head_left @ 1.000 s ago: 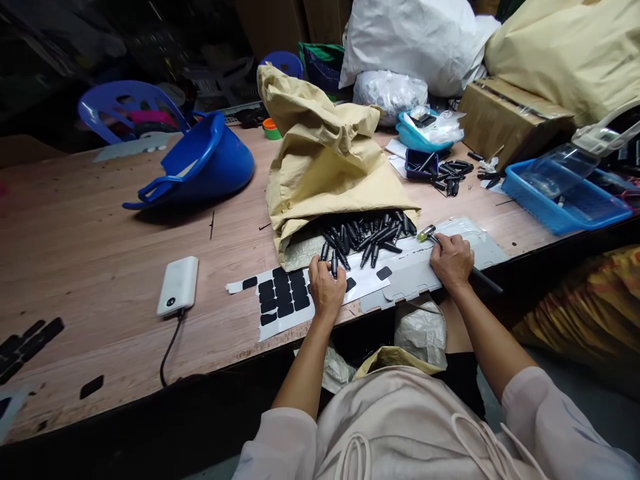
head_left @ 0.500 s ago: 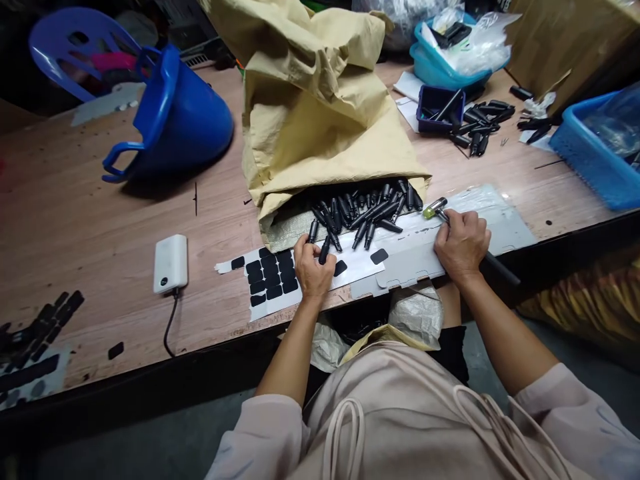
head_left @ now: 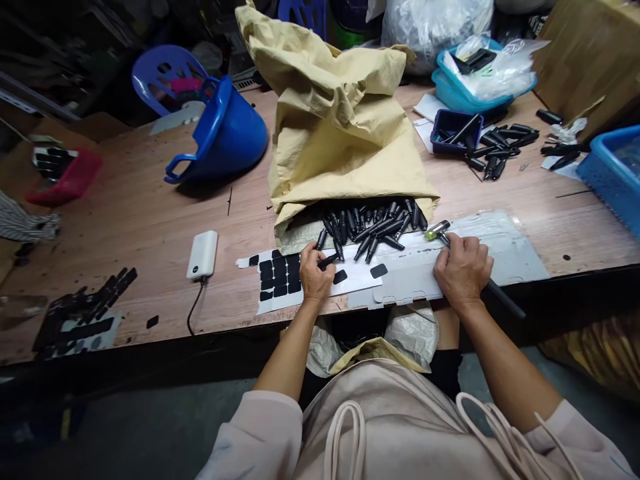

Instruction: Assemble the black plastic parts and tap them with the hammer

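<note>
My left hand (head_left: 315, 273) is closed on a small black cylindrical part (head_left: 327, 260), held over a white backing sheet (head_left: 360, 273) with black sticker pads (head_left: 280, 278). My right hand (head_left: 463, 270) grips a small hammer (head_left: 437, 231) by its black handle, its metal and yellow-green head resting on a grey plate (head_left: 505, 250). A pile of black parts (head_left: 373, 223) spills from the mouth of a tan sack (head_left: 340, 127) just beyond both hands.
A white power bank (head_left: 203, 254) with a cable lies left of the sheet. A tipped blue bucket (head_left: 225, 133) sits at the back left. Blue trays (head_left: 465, 90), a small navy box (head_left: 453, 127), loose black parts (head_left: 503, 143) and a blue basket (head_left: 607, 173) stand right.
My left hand has lifted one black part from the pile's edge and turned it sideways over the sheet. The right hand has kept its hold on the hammer. The view shifted with my head.
</note>
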`<state>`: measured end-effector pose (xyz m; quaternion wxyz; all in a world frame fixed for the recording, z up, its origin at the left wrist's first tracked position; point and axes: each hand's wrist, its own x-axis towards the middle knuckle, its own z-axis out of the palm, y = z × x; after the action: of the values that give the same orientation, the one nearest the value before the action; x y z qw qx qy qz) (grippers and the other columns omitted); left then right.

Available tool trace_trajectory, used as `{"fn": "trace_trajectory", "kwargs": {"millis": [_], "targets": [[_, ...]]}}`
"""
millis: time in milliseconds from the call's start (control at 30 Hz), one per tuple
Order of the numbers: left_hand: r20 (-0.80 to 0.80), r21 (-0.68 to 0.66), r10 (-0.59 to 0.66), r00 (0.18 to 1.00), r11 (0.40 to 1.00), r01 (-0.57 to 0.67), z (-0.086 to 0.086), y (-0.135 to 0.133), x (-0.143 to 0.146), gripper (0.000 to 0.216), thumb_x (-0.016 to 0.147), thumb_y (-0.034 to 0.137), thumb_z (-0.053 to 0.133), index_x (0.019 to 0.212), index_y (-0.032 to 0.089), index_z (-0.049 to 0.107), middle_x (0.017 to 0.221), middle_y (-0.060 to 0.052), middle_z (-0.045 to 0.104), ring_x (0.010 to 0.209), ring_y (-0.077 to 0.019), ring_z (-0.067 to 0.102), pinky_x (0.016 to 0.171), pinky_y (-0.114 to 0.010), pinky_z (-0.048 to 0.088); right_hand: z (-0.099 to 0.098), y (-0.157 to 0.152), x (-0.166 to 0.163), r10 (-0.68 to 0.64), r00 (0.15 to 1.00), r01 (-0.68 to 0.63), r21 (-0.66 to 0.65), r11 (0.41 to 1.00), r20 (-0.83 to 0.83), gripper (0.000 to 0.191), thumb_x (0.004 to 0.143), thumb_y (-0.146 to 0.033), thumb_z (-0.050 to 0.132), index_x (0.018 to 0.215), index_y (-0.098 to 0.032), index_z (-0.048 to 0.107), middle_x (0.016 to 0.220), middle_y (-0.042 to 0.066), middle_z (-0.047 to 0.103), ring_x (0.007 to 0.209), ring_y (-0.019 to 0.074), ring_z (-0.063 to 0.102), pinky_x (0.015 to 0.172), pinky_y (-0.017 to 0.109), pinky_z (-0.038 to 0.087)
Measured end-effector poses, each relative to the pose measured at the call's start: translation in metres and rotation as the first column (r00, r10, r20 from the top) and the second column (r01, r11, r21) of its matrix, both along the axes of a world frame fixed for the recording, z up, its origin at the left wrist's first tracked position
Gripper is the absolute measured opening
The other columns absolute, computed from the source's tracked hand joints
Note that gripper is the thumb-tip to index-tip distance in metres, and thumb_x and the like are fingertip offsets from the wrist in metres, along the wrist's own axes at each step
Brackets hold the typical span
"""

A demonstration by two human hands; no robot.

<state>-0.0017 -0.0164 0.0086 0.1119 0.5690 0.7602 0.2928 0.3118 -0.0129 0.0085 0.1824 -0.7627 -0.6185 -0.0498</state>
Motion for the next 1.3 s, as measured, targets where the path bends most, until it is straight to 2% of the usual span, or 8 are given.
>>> {"fn": "trace_trajectory", "kwargs": {"millis": [167, 367, 567, 767, 933, 1100, 1300], "targets": [[-0.002, -0.007, 0.010, 1.000, 1.000, -0.010, 0.002, 0.002, 0.002, 0.018, 0.070, 0.010, 0.059, 0.077, 0.024, 0.051, 0.140, -0.012, 0.064, 0.137, -0.0282, 0.060, 0.117, -0.041, 0.048, -0.001, 0.000, 0.001, 0.015, 1.000, -0.015, 0.006, 1.000, -0.010, 0.038, 0.096, -0.029, 0.050, 0.129, -0.020, 0.064, 0.112, 0.016, 0.061, 0.101, 0.0315, 0.049, 0.078, 0.040, 0.027], [0.020, 0.025, 0.012, 1.000, 1.000, -0.013, -0.001, 0.004, 0.003, 0.016, 0.073, 0.010, 0.059, 0.075, 0.024, 0.051, 0.139, -0.013, 0.065, 0.135, -0.0282, 0.062, 0.118, -0.041, 0.048, 0.001, 0.000, 0.000, 0.029, 0.999, -0.029, 0.003, 1.000, -0.036, 0.038, 0.094, -0.028, 0.053, 0.130, -0.020, 0.065, 0.111, 0.016, 0.061, 0.099, 0.0305, 0.048, 0.077, 0.039, 0.026], [0.043, 0.097, -0.025, 0.999, 0.995, 0.021, -0.013, 0.004, -0.005, 0.012, 0.074, 0.012, 0.062, 0.080, 0.022, 0.060, 0.136, -0.014, 0.065, 0.131, -0.0294, 0.063, 0.116, -0.043, 0.050, -0.001, 0.000, -0.001, -0.010, 1.000, 0.010, 0.023, 1.000, -0.006, 0.035, 0.095, -0.028, 0.054, 0.126, -0.020, 0.068, 0.108, 0.014, 0.062, 0.096, 0.0287, 0.047, 0.075, 0.039, 0.025], [0.103, 0.180, -0.072, 0.992, 0.982, 0.053, -0.028, 0.003, -0.013, 0.014, 0.074, 0.013, 0.065, 0.085, 0.021, 0.067, 0.138, -0.013, 0.062, 0.129, -0.0294, 0.064, 0.104, -0.041, 0.058, -0.009, 0.001, 0.002, -0.042, 0.999, 0.043, 0.073, 0.996, -0.004, 0.038, 0.092, -0.030, 0.056, 0.126, -0.019, 0.069, 0.109, 0.013, 0.061, 0.095, 0.0273, 0.047, 0.076, 0.038, 0.025], [0.130, 0.237, -0.085, 0.988, 0.970, 0.052, -0.035, 0.003, -0.013, 0.018, 0.073, 0.010, 0.067, 0.087, 0.021, 0.068, 0.138, -0.012, 0.060, 0.134, -0.0297, 0.061, 0.110, -0.043, 0.055, -0.012, 0.002, 0.004, -0.085, 0.996, 0.089, 0.094, 0.992, -0.041, 0.041, 0.093, -0.033, 0.054, 0.128, -0.018, 0.070, 0.110, 0.015, 0.061, 0.095, 0.0278, 0.047, 0.077, 0.037, 0.029], [0.194, 0.252, -0.098, 0.976, 0.967, 0.047, -0.035, 0.003, -0.009, 0.018, 0.073, 0.008, 0.067, 0.087, 0.020, 0.070, 0.140, -0.013, 0.058, 0.137, -0.0308, 0.059, 0.115, -0.045, 0.052, -0.011, 0.004, 0.006, -0.099, 0.994, 0.102, 0.084, 0.991, -0.034, 0.034, 0.093, -0.033, 0.054, 0.115, -0.017, 0.075, 0.108, 0.015, 0.062, 0.095, 0.0277, 0.049, 0.077, 0.037, 0.031], [0.237, 0.276, -0.104, 0.966, 0.960, 0.035, -0.030, 0.001, -0.004, 0.020, 0.072, 0.005, 0.067, 0.085, 0.019, 0.070, 0.139, -0.014, 0.059, 0.136, -0.0317, 0.059, 0.115, -0.046, 0.053, -0.007, 0.007, 0.006, -0.119, 0.993, 0.119, 0.085, 0.989, 0.000, 0.035, 0.093, -0.032, 0.054, 0.113, -0.017, 0.078, 0.106, 0.015, 0.064, 0.094, 0.0281, 0.052, 0.077, 0.038, 0.034]]}}
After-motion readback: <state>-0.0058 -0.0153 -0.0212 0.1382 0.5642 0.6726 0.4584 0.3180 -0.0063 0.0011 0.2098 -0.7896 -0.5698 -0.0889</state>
